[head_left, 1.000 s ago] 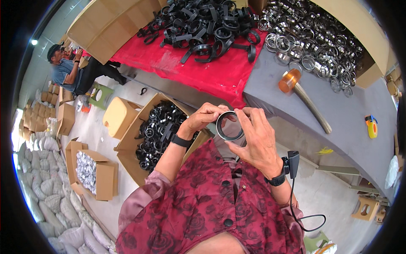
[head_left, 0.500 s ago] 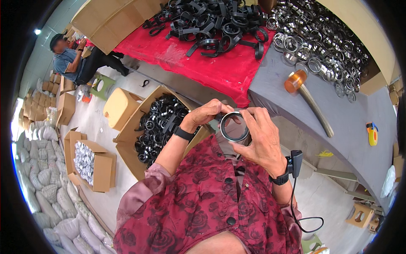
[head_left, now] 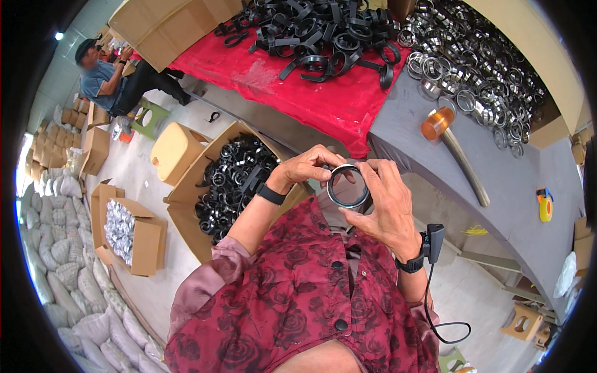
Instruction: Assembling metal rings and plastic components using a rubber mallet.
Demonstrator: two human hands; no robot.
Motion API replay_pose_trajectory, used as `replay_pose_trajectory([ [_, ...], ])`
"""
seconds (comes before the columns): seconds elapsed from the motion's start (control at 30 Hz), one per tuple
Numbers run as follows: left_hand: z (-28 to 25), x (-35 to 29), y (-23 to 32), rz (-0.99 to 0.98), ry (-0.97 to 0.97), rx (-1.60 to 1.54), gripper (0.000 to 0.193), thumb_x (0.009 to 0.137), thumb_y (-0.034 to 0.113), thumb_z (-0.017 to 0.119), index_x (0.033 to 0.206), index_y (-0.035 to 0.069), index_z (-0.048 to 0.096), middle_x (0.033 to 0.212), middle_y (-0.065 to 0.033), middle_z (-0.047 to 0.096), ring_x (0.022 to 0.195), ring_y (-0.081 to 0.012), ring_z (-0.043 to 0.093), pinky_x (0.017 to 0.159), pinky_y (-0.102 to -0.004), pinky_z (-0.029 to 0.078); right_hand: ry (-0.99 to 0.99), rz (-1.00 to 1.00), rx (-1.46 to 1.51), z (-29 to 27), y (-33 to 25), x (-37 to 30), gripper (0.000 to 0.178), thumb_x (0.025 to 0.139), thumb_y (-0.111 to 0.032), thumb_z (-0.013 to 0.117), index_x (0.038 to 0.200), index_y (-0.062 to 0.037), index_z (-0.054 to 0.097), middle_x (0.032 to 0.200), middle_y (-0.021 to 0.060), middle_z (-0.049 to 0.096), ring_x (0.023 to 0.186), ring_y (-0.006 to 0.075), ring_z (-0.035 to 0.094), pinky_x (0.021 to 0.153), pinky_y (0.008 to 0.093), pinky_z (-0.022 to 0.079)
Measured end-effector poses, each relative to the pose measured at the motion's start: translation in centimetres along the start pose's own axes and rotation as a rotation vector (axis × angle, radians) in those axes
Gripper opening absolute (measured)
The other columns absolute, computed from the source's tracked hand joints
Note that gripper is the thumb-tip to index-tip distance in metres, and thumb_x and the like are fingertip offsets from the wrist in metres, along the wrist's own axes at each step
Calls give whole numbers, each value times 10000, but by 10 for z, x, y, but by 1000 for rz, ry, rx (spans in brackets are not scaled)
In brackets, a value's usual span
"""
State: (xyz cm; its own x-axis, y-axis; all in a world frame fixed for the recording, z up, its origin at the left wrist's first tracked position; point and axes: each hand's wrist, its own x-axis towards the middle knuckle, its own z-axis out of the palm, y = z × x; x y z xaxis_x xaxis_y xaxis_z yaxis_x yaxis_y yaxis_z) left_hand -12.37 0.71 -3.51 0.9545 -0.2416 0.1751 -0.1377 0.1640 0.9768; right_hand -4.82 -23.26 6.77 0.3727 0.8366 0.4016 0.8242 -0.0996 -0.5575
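Note:
In front of my chest I hold a round black ring with a silver metal rim (head_left: 349, 206), its opening tilted up toward me. My right hand (head_left: 387, 208) is closed around its right side, the thumb at the lower edge and the fingers over the top. My left hand (head_left: 309, 169) pinches at its upper left edge, and fingertips show through the opening. Part of the left grip is hidden behind the ring. Just left of my left wrist stands a cardboard box (head_left: 185, 219) filled with similar black rings with silver insides (head_left: 227, 180).
Black strapped rings (head_left: 336, 40) are heaped on a red cloth (head_left: 267, 93) ahead. Silver metal rings (head_left: 479, 81), an orange-headed mallet (head_left: 463, 161) and a yellow tape measure (head_left: 545, 205) lie on the grey table (head_left: 429, 149). A seated person (head_left: 106, 84) works at far left, beyond a yellow stool (head_left: 173, 152).
The ring has turned slightly and sits a little farther right in view. My left fingers have shifted along its upper left edge; my right hand keeps its hold.

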Motion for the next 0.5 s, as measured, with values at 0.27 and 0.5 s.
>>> replay_pose_trajectory([
  [0.27,-1,-2,-1,-9,13,14,701,761,572,774,1105,-39,756,745,-21,608,683,-104,578,537,-242,456,-1,-5,25,2,2,-1,746,555,-171,857,1238,-5,606,1131,159,581,1052,351,584,836,436,514],
  [0.5,4,-4,3,-58,122,-56,602,757,460,818,1117,-17,749,847,-9,671,684,-85,574,581,-254,455,8,18,55,7,10,-3,815,581,-169,867,1328,-12,580,1181,177,582,1118,371,571,913,447,501],
])
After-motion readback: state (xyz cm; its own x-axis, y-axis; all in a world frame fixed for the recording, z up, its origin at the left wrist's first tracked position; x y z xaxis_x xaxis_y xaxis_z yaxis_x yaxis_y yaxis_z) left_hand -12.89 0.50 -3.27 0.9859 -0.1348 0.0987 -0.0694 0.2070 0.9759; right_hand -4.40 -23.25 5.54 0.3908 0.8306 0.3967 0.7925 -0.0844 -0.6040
